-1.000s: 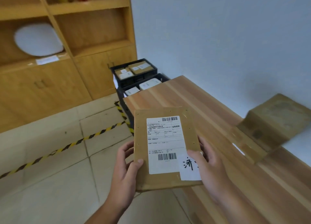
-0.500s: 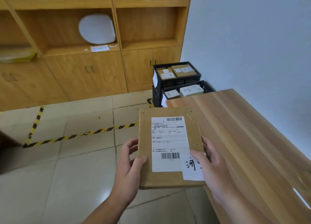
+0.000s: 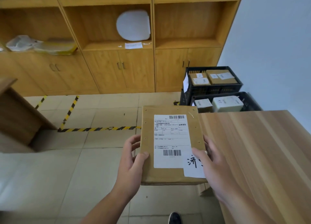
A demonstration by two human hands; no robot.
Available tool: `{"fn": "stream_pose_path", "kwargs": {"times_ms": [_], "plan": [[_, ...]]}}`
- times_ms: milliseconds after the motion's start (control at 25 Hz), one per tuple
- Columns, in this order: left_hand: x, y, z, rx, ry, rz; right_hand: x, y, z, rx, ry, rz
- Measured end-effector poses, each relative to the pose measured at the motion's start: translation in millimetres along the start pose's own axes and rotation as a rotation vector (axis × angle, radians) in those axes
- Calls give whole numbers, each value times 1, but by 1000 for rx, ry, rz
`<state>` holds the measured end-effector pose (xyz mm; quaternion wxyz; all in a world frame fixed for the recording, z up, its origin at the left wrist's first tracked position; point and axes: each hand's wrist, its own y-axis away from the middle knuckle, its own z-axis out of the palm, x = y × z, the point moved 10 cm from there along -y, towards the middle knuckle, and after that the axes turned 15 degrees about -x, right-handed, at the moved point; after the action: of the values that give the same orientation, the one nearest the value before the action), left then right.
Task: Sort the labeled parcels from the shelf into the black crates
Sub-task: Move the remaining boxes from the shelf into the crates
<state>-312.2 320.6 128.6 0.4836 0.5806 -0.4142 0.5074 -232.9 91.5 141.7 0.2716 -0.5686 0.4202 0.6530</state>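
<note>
Along the far wall, a wooden shelf unit [image 3: 109, 43], white mailer [image 3: 133, 25] in its middle bay. At right, a pale wood bench [image 3: 252, 156]. Beyond its far-left corner, on the floor, a far black crate [image 3: 213, 89] and a near black crate [image 3: 252, 103], both stocked with labeled parcels. Just off the bench's left edge, above the tiles, a brown parcel [image 3: 171, 143], label up, gripped at both sides: left hand [image 3: 133, 161] curled round its left edge, right hand [image 3: 213, 169] clasping the right edge, thumb pinning a handwritten slip [image 3: 191, 169].
</note>
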Motion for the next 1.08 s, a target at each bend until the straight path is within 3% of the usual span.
{"fn": "stream_pose_path", "kwargs": {"times_ms": [480,1080], "plan": [[33,-106,-2,135,6,-6,-44,-121,-39,-214,21,-17],[48,-291,-69,116,59,13,-68,-308,-45,-170,81,24]]}}
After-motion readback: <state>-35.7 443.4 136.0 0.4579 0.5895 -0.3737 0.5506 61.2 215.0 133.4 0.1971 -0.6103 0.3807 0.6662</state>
